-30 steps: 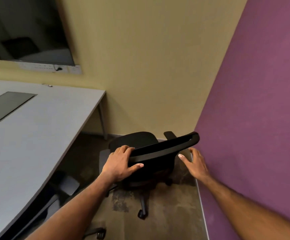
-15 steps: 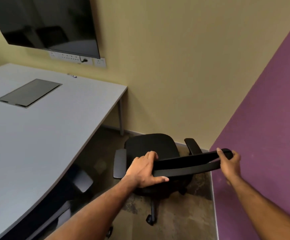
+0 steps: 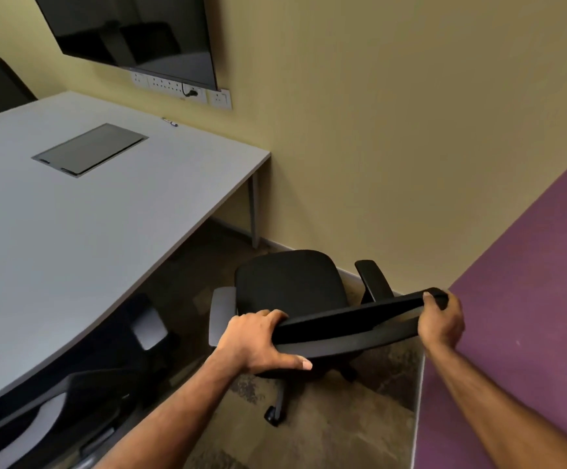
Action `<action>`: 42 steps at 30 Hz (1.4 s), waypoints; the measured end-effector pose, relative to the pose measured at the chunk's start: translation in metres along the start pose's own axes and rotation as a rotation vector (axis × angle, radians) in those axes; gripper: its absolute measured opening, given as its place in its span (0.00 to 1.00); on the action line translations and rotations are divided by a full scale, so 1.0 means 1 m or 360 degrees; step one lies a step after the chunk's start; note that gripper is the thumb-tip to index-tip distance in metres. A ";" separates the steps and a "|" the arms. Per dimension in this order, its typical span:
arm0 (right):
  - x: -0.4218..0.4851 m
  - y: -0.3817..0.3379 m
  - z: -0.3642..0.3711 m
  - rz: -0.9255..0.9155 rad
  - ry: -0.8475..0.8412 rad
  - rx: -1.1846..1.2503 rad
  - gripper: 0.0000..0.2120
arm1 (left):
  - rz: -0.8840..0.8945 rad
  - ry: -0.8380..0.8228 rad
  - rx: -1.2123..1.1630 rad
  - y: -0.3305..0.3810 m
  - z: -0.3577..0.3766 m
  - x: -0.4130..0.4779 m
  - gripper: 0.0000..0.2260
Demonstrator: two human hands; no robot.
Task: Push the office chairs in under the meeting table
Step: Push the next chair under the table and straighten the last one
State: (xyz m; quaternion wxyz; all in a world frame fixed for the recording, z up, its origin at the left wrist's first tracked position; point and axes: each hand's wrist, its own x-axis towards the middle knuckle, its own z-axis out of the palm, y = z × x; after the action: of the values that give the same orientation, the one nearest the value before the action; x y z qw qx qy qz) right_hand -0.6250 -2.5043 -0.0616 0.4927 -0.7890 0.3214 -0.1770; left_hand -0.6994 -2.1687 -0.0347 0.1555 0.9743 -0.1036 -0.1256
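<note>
Gripping the chair (image 3: 309, 299) by the smooth, bowed black rail (image 3: 350, 326) at the top of its back, lower right of centre. Holding the rail's left end with the left hand (image 3: 258, 343), fingers curled over the top and thumb laid flat beneath; clasping the right end with the right hand (image 3: 441, 323), fingers wrapped round it. Below the rail: a rounded, matte black seat pad (image 3: 289, 275), two padded armrests (image 3: 373, 279) (the left one with a grey sheen), a castor (image 3: 272, 416) on a black spoke. Standing on mottled brown carpet (image 3: 326, 434), out from the table (image 3: 106, 231), near its right corner and just beside the felt-like purple wall (image 3: 529, 299) at right. Filling the left half: its flat, pale grey top, slim metal leg (image 3: 254, 211) and a dark rectangular hatch (image 3: 91, 148) set flush. Partly under that edge at lower left, another chair (image 3: 55, 401), black and grey. At upper left on the yellow wall (image 3: 377, 130), a glossy black screen (image 3: 133, 28) above white sockets (image 3: 180, 88).
</note>
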 end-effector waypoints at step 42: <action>0.215 -0.149 0.272 -0.0659 -0.0921 -0.0557 0.20 | -0.0869 0.0240 -0.0203 -0.019 -0.045 0.183 0.58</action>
State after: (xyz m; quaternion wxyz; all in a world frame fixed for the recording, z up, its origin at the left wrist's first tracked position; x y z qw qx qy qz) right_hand -0.2568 -2.4245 -0.0597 0.3748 -0.9266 0.0287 0.0145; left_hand -0.5102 -2.1829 -0.0388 0.1841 0.9610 0.1826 -0.0964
